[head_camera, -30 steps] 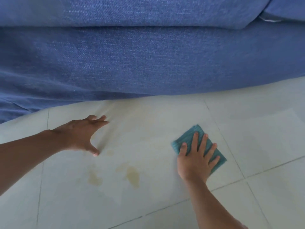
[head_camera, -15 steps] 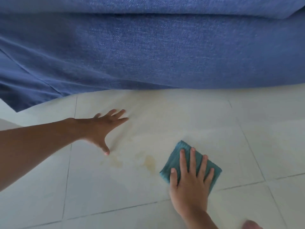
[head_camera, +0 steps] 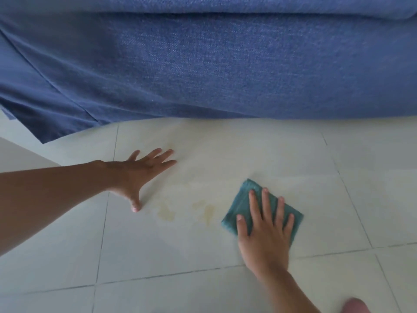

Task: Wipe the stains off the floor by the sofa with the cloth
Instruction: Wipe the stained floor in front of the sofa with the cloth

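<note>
The right hand [head_camera: 264, 231] lies flat, palm down, on a folded teal cloth [head_camera: 244, 204], its fingers [head_camera: 266, 206] spread and straight, pressing the cloth to the floor [head_camera: 225, 245] rather than gripping it. The cloth shows as a rough square turned on its corner, with its far corner and left edge clear of the hand and its right corner poking out past the little finger. The forearm runs off toward the near right of the picture.

The left hand [head_camera: 137, 175] is also open and holds nothing; it rests on the floor to the left, fingers splayed and pointing toward the far right, thumb tip touching the tile on the near side. Its arm comes in from the left edge.

Between the two hands, on the same pale tile, lie the stains [head_camera: 208, 213]: yellowish-brown patches (faint at the edges, so their exact outline is hard to trace). One patch [head_camera: 166, 213] sits just right of the left thumb, another lies just left of the cloth, apart from it by a narrow strip of clean tile. A paler yellowish tinge spreads over the tile on the far side of them.

The floor is light tile with thin dark grout lines [head_camera: 169, 273] crossing near the right wrist and running past the left arm. Along the far side stands the sofa [head_camera: 214, 64], covered in blue woven fabric, its lower edge meeting the floor beyond both hands. At the near right corner a rounded, skin-coloured shape [head_camera: 355, 306] is partly in view; what it is cannot be told.
</note>
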